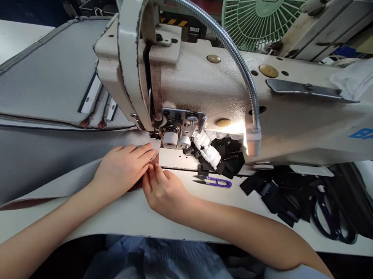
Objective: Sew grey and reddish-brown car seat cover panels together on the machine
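Note:
A large piece of grey fabric (67, 149) with a reddish-brown underside runs under the head of a sewing machine (198, 75). My left hand (121, 168) lies on this fabric just in front of the presser foot area, its fingers stretched toward the needle. Close against its fingertips, my right hand (164, 189) is closed in a pinch on the fabric's near edge, where the brown side shows. The near left part of the fabric curls up over the table edge side. Purple thread snips (219, 181) lie right of my right hand, touching neither hand.
Black fabric pieces (232, 157) and a white crumpled strip (207, 148) lie beside the machine head. Further right are more black pieces (278, 197) and large scissors (328, 219). A lamp (254, 141) hangs over the bed; a green fan (261, 21) stands behind.

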`<state>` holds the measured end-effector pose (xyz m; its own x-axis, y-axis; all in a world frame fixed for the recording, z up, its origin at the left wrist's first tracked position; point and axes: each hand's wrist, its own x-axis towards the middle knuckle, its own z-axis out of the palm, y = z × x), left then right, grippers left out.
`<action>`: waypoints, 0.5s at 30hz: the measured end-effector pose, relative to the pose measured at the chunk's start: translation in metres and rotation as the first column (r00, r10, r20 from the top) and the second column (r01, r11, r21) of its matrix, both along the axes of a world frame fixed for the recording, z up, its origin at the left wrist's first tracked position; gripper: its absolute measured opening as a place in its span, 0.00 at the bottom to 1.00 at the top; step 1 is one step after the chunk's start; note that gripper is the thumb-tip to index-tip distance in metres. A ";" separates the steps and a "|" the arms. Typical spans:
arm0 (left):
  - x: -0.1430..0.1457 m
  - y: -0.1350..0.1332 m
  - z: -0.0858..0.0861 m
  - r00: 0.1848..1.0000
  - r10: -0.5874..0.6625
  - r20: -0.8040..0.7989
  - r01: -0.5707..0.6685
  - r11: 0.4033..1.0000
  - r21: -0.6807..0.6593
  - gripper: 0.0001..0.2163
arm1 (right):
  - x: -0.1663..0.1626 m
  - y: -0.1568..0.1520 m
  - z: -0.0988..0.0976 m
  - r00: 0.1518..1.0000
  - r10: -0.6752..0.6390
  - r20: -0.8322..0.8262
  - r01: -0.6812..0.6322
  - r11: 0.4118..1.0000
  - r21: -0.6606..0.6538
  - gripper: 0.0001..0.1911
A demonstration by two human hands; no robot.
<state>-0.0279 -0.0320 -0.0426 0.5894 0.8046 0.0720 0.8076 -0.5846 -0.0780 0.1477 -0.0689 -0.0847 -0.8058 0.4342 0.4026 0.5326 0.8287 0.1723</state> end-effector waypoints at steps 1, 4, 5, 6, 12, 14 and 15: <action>0.000 0.000 -0.001 1.000 0.007 0.026 -0.008 1.000 0.011 0.15 | 0.000 0.000 0.000 1.000 0.006 0.002 -0.006 1.000 -0.026 0.17; 0.002 -0.002 -0.002 0.996 0.028 0.082 -0.031 0.999 0.032 0.14 | 0.000 -0.001 -0.002 1.000 0.025 0.017 -0.023 0.993 -0.118 0.17; 0.003 -0.002 -0.002 0.997 0.034 0.076 -0.037 0.999 0.031 0.14 | 0.000 -0.001 -0.002 1.000 0.025 0.016 -0.022 0.990 -0.137 0.17; 0.005 -0.002 -0.001 0.997 0.038 0.061 -0.040 0.999 0.030 0.14 | -0.001 -0.002 -0.002 1.000 0.021 0.010 -0.019 0.989 -0.145 0.17; 0.013 0.007 0.004 1.000 0.014 -0.009 -0.013 0.996 0.084 0.14 | -0.002 0.006 -0.001 0.999 -0.033 -0.003 0.032 0.995 -0.097 0.20; 0.014 0.013 0.004 0.999 0.015 -0.031 -0.012 0.997 0.082 0.14 | -0.002 0.011 -0.001 0.998 -0.059 -0.005 0.058 0.995 -0.086 0.20; 0.014 0.016 0.004 0.999 0.017 -0.030 -0.015 0.997 0.078 0.14 | -0.002 0.013 -0.001 0.998 -0.070 -0.009 0.069 0.995 -0.076 0.20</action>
<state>-0.0139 -0.0162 -0.0385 0.5794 0.8066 0.1170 0.8133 -0.5628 -0.1478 0.1454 -0.0560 -0.0855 -0.7682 0.5182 0.3759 0.5907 0.8002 0.1041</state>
